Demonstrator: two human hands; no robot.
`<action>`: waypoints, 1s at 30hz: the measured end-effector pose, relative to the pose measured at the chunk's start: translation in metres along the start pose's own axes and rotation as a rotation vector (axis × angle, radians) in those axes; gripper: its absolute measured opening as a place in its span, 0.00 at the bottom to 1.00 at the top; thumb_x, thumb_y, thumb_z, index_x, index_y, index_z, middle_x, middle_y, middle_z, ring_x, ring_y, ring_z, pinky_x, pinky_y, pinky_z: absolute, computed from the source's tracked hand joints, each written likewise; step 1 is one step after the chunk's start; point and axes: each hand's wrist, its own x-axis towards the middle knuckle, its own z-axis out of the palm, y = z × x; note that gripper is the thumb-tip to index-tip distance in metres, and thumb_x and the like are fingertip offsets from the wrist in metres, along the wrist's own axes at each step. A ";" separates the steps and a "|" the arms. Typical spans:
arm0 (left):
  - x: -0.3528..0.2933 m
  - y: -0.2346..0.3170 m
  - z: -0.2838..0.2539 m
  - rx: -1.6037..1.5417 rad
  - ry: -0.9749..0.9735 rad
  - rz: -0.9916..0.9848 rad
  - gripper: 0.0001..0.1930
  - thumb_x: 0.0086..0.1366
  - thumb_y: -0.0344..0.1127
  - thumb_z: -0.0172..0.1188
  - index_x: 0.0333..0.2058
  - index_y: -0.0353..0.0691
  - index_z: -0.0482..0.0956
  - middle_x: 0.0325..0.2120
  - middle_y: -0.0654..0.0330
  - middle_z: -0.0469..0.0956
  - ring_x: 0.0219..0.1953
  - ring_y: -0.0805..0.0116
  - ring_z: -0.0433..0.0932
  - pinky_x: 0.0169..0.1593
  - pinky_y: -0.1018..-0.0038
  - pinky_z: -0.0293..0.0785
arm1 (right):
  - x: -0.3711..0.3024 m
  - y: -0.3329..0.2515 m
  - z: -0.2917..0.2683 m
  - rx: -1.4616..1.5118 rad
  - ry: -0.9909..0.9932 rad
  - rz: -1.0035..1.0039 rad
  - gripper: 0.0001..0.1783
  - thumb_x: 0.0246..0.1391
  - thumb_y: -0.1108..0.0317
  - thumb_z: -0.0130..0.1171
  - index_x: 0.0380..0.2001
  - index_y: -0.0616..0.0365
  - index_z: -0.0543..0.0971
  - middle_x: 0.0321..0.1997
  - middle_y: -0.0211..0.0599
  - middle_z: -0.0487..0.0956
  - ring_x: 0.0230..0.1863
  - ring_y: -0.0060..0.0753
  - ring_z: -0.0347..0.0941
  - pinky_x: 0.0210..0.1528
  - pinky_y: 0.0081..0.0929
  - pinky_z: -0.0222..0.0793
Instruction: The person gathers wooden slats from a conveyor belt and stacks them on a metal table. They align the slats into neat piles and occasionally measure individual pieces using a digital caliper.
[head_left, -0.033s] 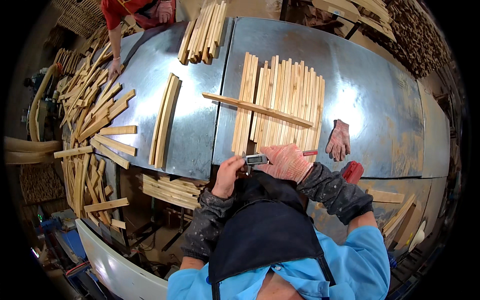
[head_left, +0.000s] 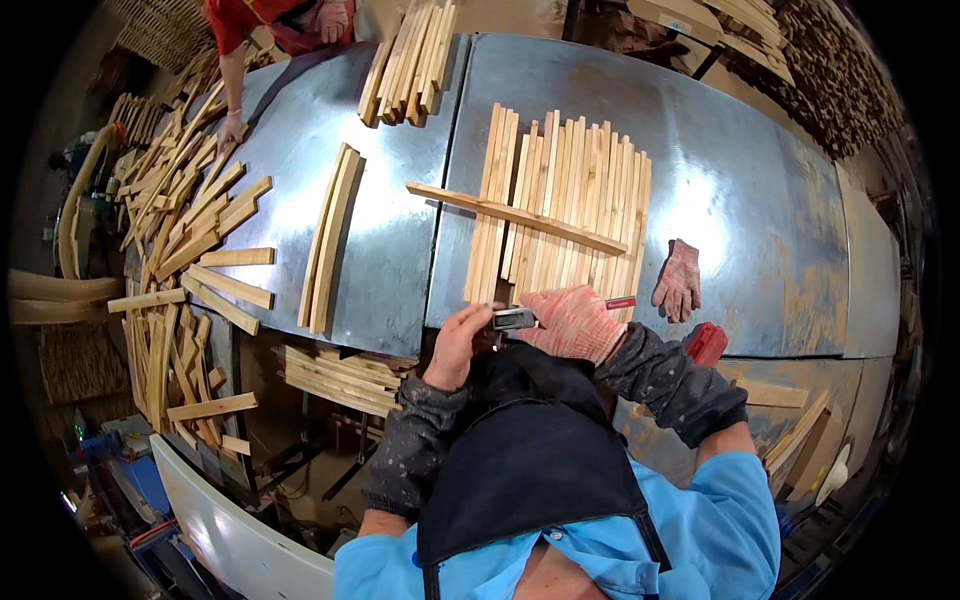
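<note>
The metal desk [head_left: 720,180] has bare room right of the row of slats [head_left: 560,205], whose ends reach its near edge. Nothing has shifted since the earlier frame. At that edge the gloved right hand [head_left: 572,322] and bare left hand [head_left: 458,345] clamp their fingers on a small grey tool [head_left: 513,319]; a spare glove [head_left: 679,280] lies nearby.

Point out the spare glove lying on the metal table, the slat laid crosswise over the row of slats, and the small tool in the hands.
Spare glove [head_left: 679,281], head view, on its palm.
Crosswise slat [head_left: 515,217], head view, mid-length.
Small metal tool [head_left: 513,319], head view, on its grey body between the left hand [head_left: 458,347] and the gloved right hand [head_left: 570,323].
</note>
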 end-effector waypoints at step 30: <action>-0.010 -0.011 -0.028 -0.047 -0.076 -0.120 0.15 0.82 0.41 0.55 0.55 0.36 0.80 0.43 0.57 0.85 0.42 0.65 0.87 0.46 0.68 0.85 | 0.006 0.000 0.013 0.005 0.020 -0.024 0.29 0.59 0.45 0.66 0.55 0.53 0.81 0.40 0.46 0.87 0.45 0.54 0.85 0.48 0.46 0.80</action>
